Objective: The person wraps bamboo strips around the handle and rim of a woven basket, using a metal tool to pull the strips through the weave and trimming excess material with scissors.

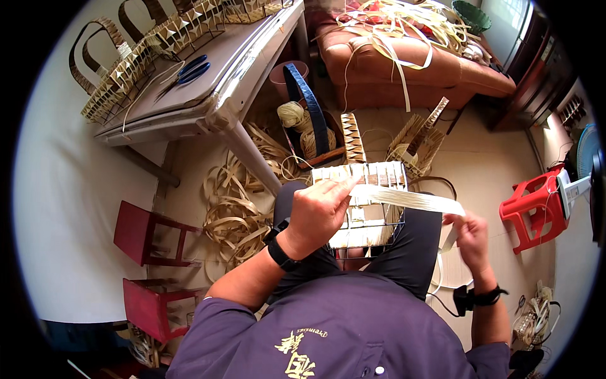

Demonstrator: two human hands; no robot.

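A wire-framed basket (363,238), partly woven with pale flat strips, rests across my lap with its tall braided handle (353,136) pointing away from me. Over the top of its weave, my left hand (320,208) is closed, with its fingertips pinching a pale flat strip (420,201) against the basket. That strip stretches to the right, where my right hand (472,235) grips it well clear of the weave. Part of the strip hangs down below my right hand. The fingers of the left hand hide some of the weave beneath them.
Blue-handled scissors (192,71) and finished baskets lie on the table (189,107) at left. Loose strips (237,215) litter the floor. A basket with twine balls (315,142) stands ahead; a red stool (536,205) is at right, maroon stools (148,234) at left.
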